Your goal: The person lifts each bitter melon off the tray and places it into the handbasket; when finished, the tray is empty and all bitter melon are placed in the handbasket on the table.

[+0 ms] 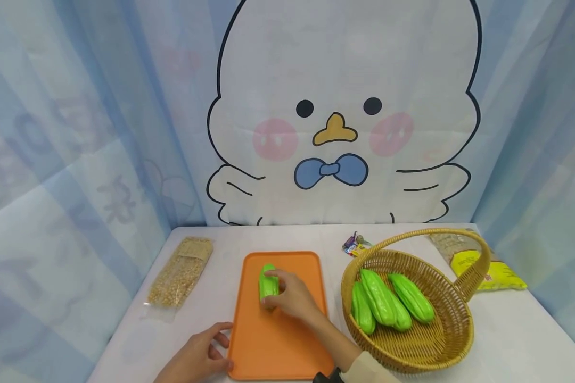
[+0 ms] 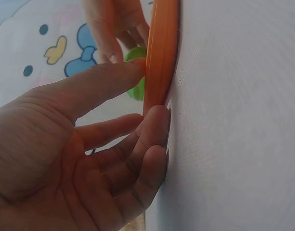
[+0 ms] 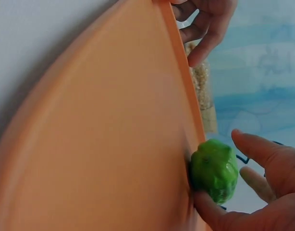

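A glossy green gourd (image 1: 268, 282), ribbed and knobbly like a bitter melon, lies lengthwise on the upper left of an orange tray (image 1: 287, 346). Around it my right hand (image 1: 294, 295) spreads its thumb and fingers. The right wrist view shows the thumb at the lower side of the gourd (image 3: 215, 168), while the other fingers stand apart from it. With thumb and fingertips, my left hand (image 1: 198, 351) touches the tray's left edge. In the left wrist view its fingers (image 2: 150, 130) rest between that edge and the tabletop, loosely bent.
Right of the tray stands a wicker basket (image 1: 441, 340) with a tall handle, holding several similar green gourds (image 1: 383, 298). A bag of grains (image 1: 182, 271) lies at left. Small colourful packets (image 1: 354, 244) and a yellow-labelled bag (image 1: 491, 268) lie toward the back right.
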The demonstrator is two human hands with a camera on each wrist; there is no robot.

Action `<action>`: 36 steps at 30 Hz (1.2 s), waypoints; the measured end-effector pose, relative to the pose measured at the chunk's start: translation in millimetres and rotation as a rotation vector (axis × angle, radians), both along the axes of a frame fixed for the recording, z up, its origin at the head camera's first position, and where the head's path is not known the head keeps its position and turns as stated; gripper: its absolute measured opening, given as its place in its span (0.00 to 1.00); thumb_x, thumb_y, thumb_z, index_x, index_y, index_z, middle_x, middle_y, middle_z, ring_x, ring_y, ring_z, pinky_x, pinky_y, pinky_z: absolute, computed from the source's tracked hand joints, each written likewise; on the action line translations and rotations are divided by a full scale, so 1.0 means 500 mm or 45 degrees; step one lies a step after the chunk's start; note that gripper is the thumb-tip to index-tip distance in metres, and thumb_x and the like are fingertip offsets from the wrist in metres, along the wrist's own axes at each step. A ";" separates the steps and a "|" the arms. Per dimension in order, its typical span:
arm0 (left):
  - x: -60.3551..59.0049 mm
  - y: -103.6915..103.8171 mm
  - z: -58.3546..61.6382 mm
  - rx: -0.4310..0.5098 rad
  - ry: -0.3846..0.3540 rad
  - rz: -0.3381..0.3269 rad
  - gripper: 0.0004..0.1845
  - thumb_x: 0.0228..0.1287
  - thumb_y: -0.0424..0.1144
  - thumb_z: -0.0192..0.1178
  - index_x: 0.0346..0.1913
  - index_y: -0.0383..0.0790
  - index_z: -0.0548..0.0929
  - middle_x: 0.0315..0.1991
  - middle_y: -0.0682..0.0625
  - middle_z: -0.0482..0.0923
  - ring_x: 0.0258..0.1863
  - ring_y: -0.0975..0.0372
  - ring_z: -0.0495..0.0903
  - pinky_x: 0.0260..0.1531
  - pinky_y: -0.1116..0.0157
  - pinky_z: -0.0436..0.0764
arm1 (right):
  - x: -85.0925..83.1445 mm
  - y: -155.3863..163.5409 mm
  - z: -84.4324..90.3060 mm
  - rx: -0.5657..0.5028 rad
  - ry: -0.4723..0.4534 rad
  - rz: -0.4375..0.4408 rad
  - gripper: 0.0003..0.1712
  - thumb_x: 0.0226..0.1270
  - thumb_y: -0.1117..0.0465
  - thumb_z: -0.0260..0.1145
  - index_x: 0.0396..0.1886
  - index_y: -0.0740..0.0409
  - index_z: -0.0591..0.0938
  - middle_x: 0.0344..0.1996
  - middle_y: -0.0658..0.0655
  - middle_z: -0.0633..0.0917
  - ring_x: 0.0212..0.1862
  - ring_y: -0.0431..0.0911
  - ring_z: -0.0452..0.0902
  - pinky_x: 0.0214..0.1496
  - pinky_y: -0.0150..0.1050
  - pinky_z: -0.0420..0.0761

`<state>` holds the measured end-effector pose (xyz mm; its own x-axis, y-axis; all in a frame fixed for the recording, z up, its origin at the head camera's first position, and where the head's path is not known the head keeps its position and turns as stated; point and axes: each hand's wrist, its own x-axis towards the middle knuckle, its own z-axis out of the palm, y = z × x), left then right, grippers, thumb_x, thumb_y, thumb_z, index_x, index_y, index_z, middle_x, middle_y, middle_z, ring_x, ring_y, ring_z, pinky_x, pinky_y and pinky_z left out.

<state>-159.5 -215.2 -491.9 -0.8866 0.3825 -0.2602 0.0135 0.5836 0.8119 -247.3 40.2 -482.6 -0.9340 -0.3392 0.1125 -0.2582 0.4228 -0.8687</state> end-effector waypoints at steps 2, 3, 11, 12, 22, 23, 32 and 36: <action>-0.001 0.001 0.000 -0.002 0.001 0.002 0.38 0.53 0.40 0.75 0.66 0.31 0.71 0.40 0.52 0.75 0.32 0.59 0.78 0.31 0.64 0.77 | -0.002 0.000 -0.004 -0.002 0.001 -0.013 0.34 0.52 0.60 0.78 0.61 0.57 0.79 0.43 0.57 0.83 0.39 0.46 0.77 0.38 0.41 0.77; -0.001 0.002 0.000 -0.006 -0.002 0.004 0.38 0.53 0.40 0.75 0.66 0.31 0.71 0.40 0.52 0.75 0.32 0.59 0.78 0.31 0.64 0.77 | -0.002 -0.001 -0.006 -0.006 0.002 -0.015 0.34 0.52 0.61 0.78 0.61 0.57 0.80 0.42 0.57 0.83 0.39 0.47 0.77 0.38 0.41 0.77; -0.005 0.006 0.002 -0.012 -0.014 -0.002 0.38 0.54 0.40 0.75 0.66 0.31 0.70 0.40 0.52 0.76 0.32 0.59 0.77 0.31 0.63 0.77 | -0.003 0.002 -0.015 -0.070 -0.027 -0.053 0.33 0.51 0.62 0.79 0.59 0.57 0.80 0.46 0.59 0.83 0.44 0.49 0.81 0.40 0.42 0.80; -0.005 0.006 0.002 -0.012 -0.019 -0.001 0.38 0.54 0.40 0.75 0.66 0.31 0.70 0.40 0.52 0.76 0.32 0.59 0.78 0.31 0.63 0.77 | -0.002 0.003 -0.016 -0.077 -0.033 -0.058 0.33 0.51 0.62 0.79 0.60 0.57 0.80 0.47 0.59 0.84 0.46 0.49 0.81 0.40 0.42 0.80; -0.006 0.011 0.004 -0.021 -0.037 0.014 0.38 0.53 0.41 0.75 0.66 0.32 0.71 0.40 0.52 0.75 0.32 0.59 0.77 0.32 0.61 0.78 | 0.047 0.034 0.048 -0.258 -0.119 -0.064 0.32 0.52 0.55 0.79 0.60 0.43 0.81 0.61 0.59 0.76 0.54 0.56 0.79 0.46 0.46 0.81; -0.005 0.011 0.005 -0.026 -0.039 0.018 0.38 0.53 0.41 0.75 0.66 0.32 0.71 0.40 0.52 0.75 0.32 0.59 0.77 0.32 0.62 0.78 | 0.060 0.041 0.065 -0.306 -0.142 -0.040 0.32 0.53 0.56 0.79 0.60 0.44 0.80 0.62 0.60 0.75 0.54 0.56 0.78 0.47 0.46 0.81; -0.003 0.006 0.002 0.010 0.015 -0.028 0.39 0.54 0.40 0.75 0.66 0.30 0.70 0.40 0.51 0.75 0.32 0.59 0.78 0.32 0.64 0.77 | 0.211 0.168 0.206 -0.498 -0.088 0.123 0.34 0.53 0.64 0.79 0.61 0.50 0.78 0.64 0.57 0.72 0.63 0.56 0.70 0.54 0.43 0.78; 0.000 -0.003 -0.001 0.050 0.021 -0.052 0.39 0.55 0.39 0.74 0.67 0.29 0.68 0.40 0.51 0.75 0.32 0.59 0.79 0.32 0.64 0.77 | 0.276 0.250 0.250 -0.407 -0.023 0.092 0.33 0.55 0.65 0.77 0.62 0.52 0.77 0.65 0.57 0.71 0.63 0.50 0.71 0.55 0.42 0.77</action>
<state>-159.5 -216.7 -492.3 -0.8741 0.4279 -0.2298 0.0500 0.5498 0.8338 -109.4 165.3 -357.6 -0.9115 -0.3550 0.2075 -0.2608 0.1090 -0.9592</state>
